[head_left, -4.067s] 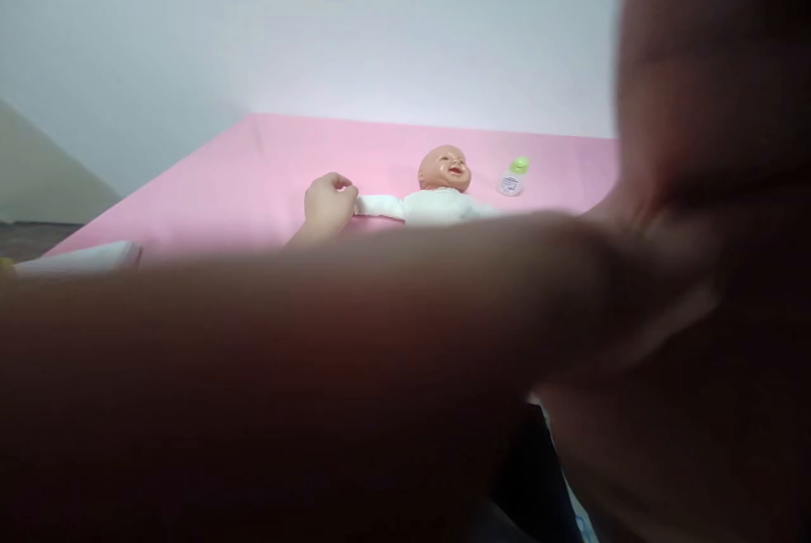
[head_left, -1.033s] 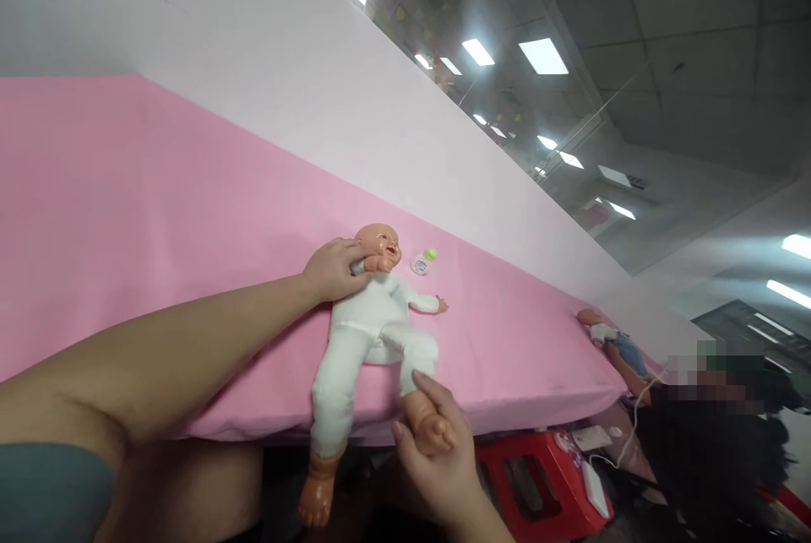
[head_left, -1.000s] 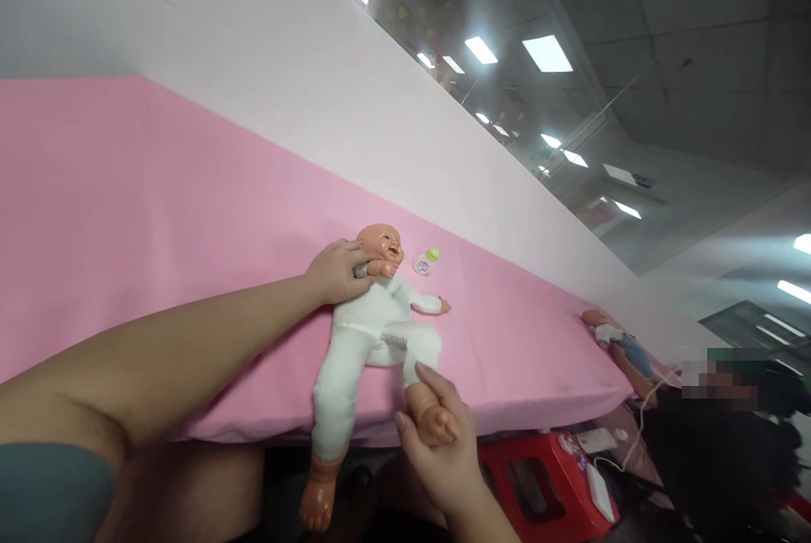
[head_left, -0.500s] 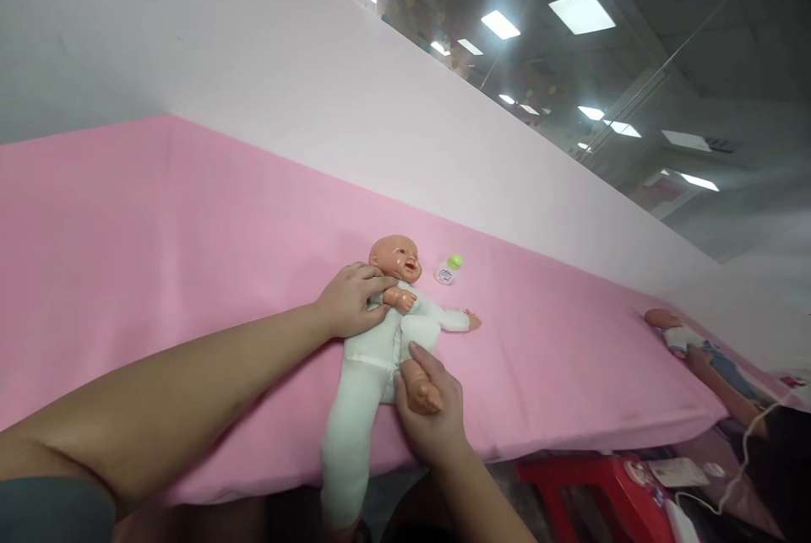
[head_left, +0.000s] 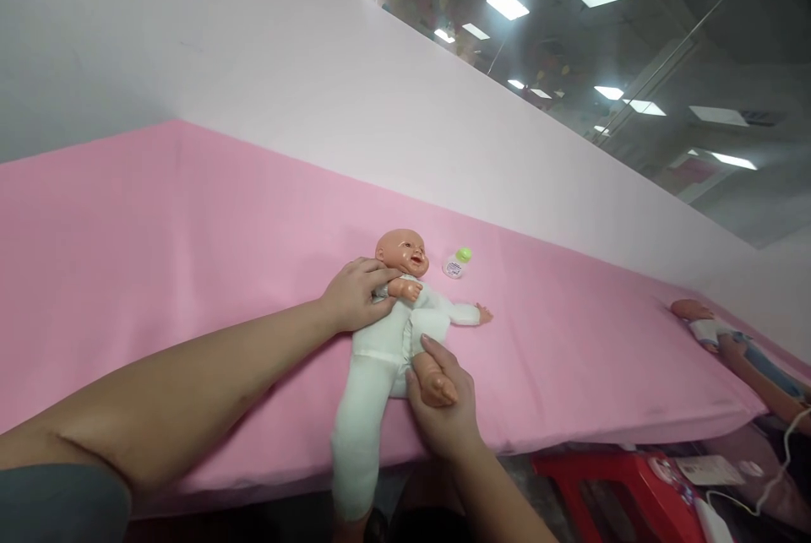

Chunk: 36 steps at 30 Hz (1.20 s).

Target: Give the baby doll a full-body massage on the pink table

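Observation:
A baby doll (head_left: 380,339) with a white cloth body and a smooth plastic head lies on its back on the pink padded table (head_left: 266,239). My left hand (head_left: 360,294) is wrapped round the doll's arm near the chest, its small plastic hand poking out past my fingers. Lower down, my right hand (head_left: 451,408) grips the doll's bent leg at the plastic foot, pressing the knee up toward the belly. The other leg stretches straight over the table's front edge. A small clear bottle (head_left: 454,264) with a green cap stands beside the doll's head.
Along the back runs a white wall (head_left: 317,121) with glass above it. At the far right a second doll (head_left: 715,330) in blue trousers lies under another person's arm (head_left: 753,374). A red plastic stool (head_left: 608,492) stands below the table edge, with a white cable near it.
The view has shifted slightly, so the doll and bottle appear a little further right. Both hands keep the same hold on the doll's arm and leg.

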Each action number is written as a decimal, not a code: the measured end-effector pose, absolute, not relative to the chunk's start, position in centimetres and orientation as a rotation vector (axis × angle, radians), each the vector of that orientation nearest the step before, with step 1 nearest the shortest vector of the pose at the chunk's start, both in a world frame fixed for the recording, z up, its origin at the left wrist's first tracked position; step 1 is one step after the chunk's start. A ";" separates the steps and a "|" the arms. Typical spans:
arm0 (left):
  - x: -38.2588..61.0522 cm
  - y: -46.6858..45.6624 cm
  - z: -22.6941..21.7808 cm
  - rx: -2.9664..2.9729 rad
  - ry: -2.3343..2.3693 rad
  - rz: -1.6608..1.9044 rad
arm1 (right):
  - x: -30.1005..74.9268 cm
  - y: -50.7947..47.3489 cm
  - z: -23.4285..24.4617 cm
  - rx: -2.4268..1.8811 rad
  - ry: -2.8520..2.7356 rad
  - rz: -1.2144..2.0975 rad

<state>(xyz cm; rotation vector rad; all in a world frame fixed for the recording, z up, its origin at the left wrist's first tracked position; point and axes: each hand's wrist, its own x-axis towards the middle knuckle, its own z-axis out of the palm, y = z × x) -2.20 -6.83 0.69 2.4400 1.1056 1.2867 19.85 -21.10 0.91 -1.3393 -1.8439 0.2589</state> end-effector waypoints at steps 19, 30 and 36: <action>-2.3 -6.8 1.2 2.290 1.173 1.229 | 20.4 -20.6 -0.3 -1.328 -1.814 0.327; -2.5 -6.7 0.9 2.269 1.191 1.202 | 20.2 -20.7 -0.1 -1.352 -1.876 0.158; -2.9 -6.8 1.0 2.267 1.187 1.184 | 19.8 -21.0 1.4 -1.344 -1.929 0.155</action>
